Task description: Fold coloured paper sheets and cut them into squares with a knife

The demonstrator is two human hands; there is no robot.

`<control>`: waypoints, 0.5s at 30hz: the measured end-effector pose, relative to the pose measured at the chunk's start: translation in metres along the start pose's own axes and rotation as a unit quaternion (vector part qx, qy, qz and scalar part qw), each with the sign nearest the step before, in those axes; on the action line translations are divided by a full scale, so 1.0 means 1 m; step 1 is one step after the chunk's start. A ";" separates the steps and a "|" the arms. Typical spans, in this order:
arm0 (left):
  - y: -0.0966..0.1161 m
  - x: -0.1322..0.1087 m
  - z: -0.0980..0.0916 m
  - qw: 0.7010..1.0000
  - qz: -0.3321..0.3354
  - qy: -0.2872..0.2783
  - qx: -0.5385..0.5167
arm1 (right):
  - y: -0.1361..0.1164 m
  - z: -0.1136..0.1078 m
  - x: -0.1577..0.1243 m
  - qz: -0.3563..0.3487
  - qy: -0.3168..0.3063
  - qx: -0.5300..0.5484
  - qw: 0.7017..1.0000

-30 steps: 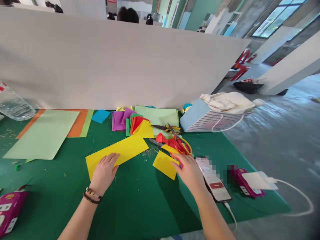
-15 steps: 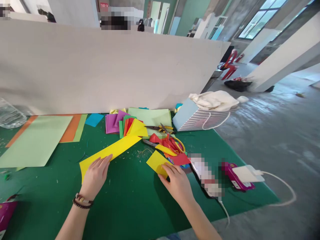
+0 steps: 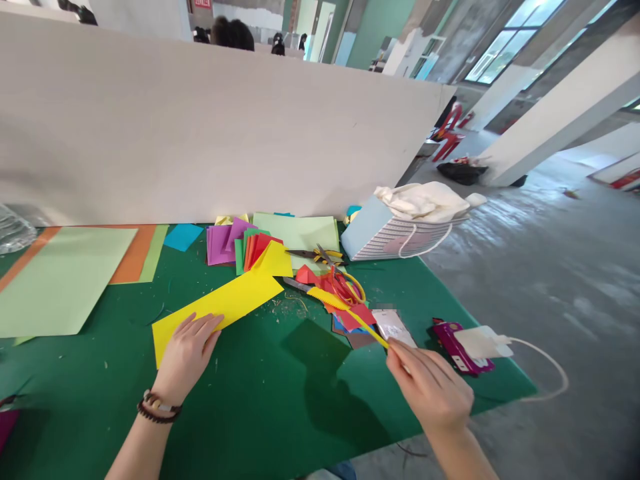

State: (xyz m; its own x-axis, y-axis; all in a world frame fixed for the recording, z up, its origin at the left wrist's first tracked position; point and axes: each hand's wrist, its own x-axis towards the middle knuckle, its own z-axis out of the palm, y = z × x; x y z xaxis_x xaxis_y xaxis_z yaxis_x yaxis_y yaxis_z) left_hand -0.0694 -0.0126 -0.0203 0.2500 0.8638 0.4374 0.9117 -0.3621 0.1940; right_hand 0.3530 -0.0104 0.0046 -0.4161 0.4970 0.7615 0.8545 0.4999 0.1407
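My left hand lies flat on a long yellow paper strip, its fingers stretched out near the lower left part. A smaller piece of yellow paper is pinched in my right hand, raised off the table and seen nearly edge-on. Folded yellow, red and green papers and purple sheets are piled beyond the strip's far end. Scissors with red and yellow handles and yellow-handled scissors rest to the right of the strip.
A striped bag with white cloth stands at the back right. A phone and a purple box with a white charger lie near the right edge. Pale green and orange sheets cover the far left. A white partition runs behind.
My right hand has lifted the small yellow piece off the table and moved right with it, over the phone. My left hand stays on the strip. The view has shifted slightly.
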 end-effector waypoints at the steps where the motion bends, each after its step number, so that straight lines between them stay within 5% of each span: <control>1: 0.000 0.000 0.000 1.000 0.003 -0.005 0.000 | 0.004 -0.001 0.000 -0.005 -0.008 -0.006 1.000; 9: -0.004 -0.003 0.001 1.000 0.005 -0.024 0.005 | -0.016 0.033 -0.015 -0.011 -0.141 0.014 0.990; 15: -0.004 -0.002 0.002 0.999 0.005 -0.034 0.001 | -0.020 0.028 -0.026 0.019 -0.179 0.022 0.983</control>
State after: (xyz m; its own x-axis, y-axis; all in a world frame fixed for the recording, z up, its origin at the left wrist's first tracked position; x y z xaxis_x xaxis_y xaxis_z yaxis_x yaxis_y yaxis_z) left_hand -0.0732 -0.0124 -0.0238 0.2797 0.8823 0.3786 0.9100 -0.3693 0.1883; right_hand 0.3378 -0.0132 -0.0362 -0.4736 0.7293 0.4937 0.8605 0.5026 0.0831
